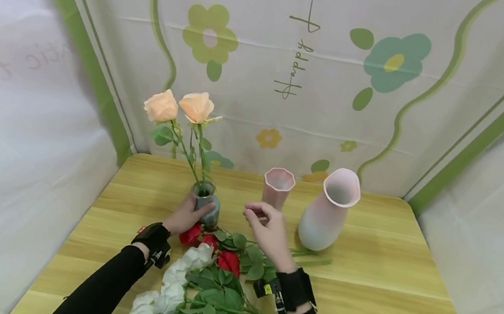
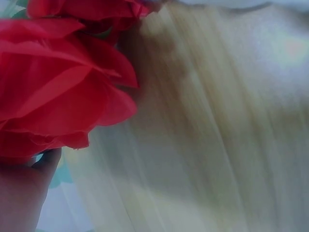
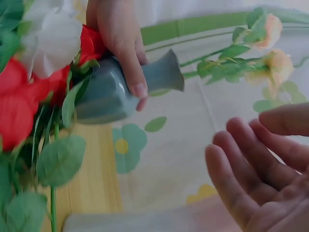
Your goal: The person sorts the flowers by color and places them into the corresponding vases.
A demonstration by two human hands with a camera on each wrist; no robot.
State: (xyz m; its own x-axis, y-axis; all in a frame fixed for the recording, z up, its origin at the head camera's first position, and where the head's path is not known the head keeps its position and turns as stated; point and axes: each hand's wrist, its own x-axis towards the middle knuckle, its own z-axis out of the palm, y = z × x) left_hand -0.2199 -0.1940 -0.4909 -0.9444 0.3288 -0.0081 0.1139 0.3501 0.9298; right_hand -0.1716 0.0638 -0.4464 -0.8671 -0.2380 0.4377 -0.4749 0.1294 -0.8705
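Note:
A small blue-grey vase point(image 1: 210, 212) stands at the left of the table, gripped round its body by my left hand point(image 1: 183, 216). Two peach roses point(image 1: 197, 107) rise from its mouth and lean to the left. In the right wrist view the left thumb lies across the vase point(image 3: 107, 94) just below its neck. My right hand point(image 1: 271, 232) hovers right of that vase, overlapping a small pink vase point(image 1: 278, 188) in the head view. Its fingers point(image 3: 256, 159) are loosely bent with nothing between them. Red petals of a rose point(image 2: 63, 87) cover much of the left wrist view.
Red roses point(image 1: 228, 262) and white roses point(image 1: 171, 294) lie with leafy stems across the front middle of the table point(image 1: 381, 312). A tall pink-and-white vase point(image 1: 323, 224) stands at the right. Printed cloth point(image 1: 257, 8) hangs behind and at both sides.

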